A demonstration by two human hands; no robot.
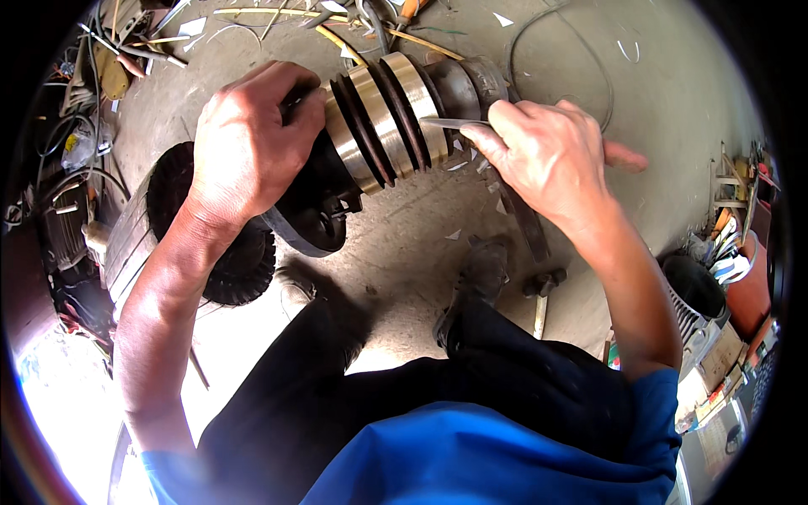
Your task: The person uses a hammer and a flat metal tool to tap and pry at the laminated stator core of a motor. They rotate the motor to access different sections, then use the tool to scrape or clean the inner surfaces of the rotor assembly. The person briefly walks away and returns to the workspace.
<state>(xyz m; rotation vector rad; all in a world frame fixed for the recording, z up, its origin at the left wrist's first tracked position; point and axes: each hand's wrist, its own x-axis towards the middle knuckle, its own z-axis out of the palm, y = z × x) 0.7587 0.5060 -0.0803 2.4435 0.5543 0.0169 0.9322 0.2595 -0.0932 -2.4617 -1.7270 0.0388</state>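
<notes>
A metal cylinder with brass-coloured rings and dark grooves (387,118) lies tilted over the concrete floor, ending in a dark round end piece (316,223). My left hand (252,139) grips its near side from above. My right hand (547,151) pinches a thin flat metal blade (450,123) whose tip rests against the rightmost ring. Small pale flakes (459,166) lie on the floor under the blade.
A dark finned round part (198,227) lies at the left by stacked metal pieces. A hammer (543,290) rests by my right shoe (480,282). Rods and tools (252,15) lie at the top, a wire loop (581,50) at upper right, cluttered bins (724,278) at right.
</notes>
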